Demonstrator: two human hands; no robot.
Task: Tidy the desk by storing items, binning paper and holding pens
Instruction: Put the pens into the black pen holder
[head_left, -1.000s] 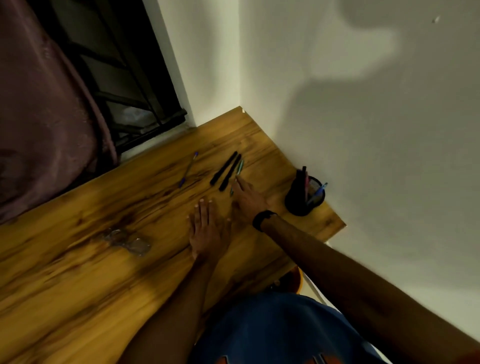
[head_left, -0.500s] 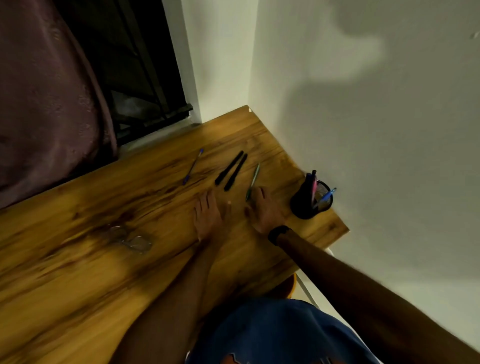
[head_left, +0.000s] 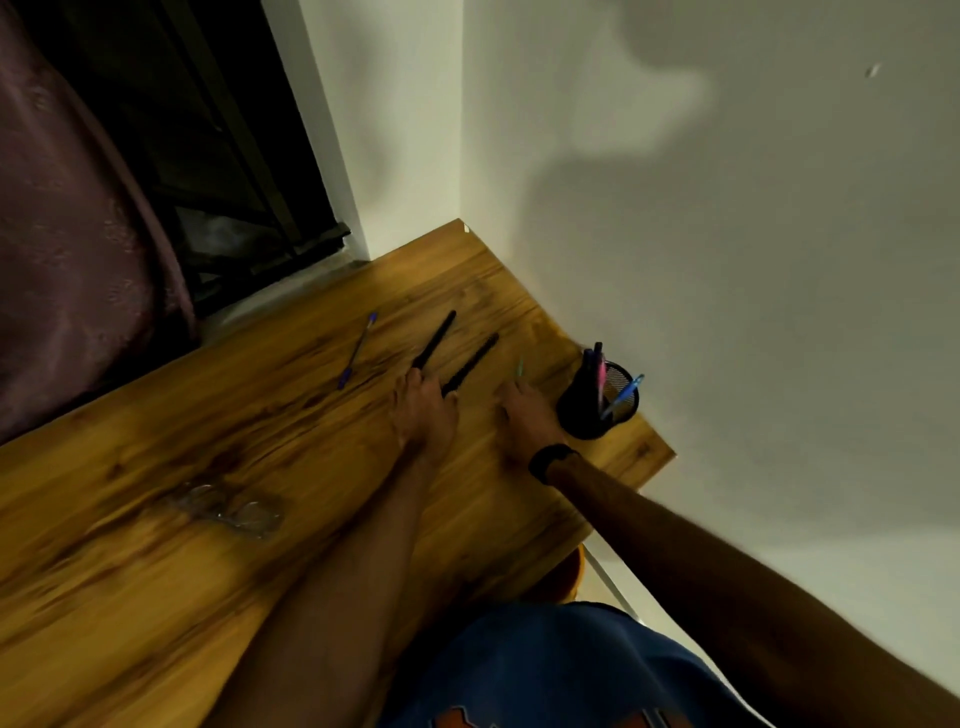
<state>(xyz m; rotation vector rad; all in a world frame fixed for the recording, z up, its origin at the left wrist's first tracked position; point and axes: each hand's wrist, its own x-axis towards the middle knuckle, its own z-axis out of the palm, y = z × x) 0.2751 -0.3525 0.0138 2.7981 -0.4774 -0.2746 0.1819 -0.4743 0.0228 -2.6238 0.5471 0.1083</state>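
- Head view, the only one: beside the black mesh pen holder (head_left: 597, 402) at the near right corner of the wooden desk (head_left: 218, 431), the right hand (head_left: 524, 415) lies with its fingers around the low end of a green pen (head_left: 519, 368). Blur hides how firmly it grips.
- Half a second ago that pen lay further from the holder, beside the two black pens; it now sits just left of the holder, so dropping it in looks like the next step.
- The left hand (head_left: 423, 408), farther from the holder, has slid forward; its fingertips touch the near ends of the two black pens. I cannot tell whether its fingers lie flat or pinch.
- The black pens have spread apart: the left black pen (head_left: 434, 340) and right black pen (head_left: 470, 364) now show a gap between them.
- All four loose pens run the same diagonal, near ends toward the person, far ends toward the wall corner; the blue pen (head_left: 357, 351) lies farthest from the holder, untouched.
- Well left of the holder lie clear spectacles (head_left: 228, 506).
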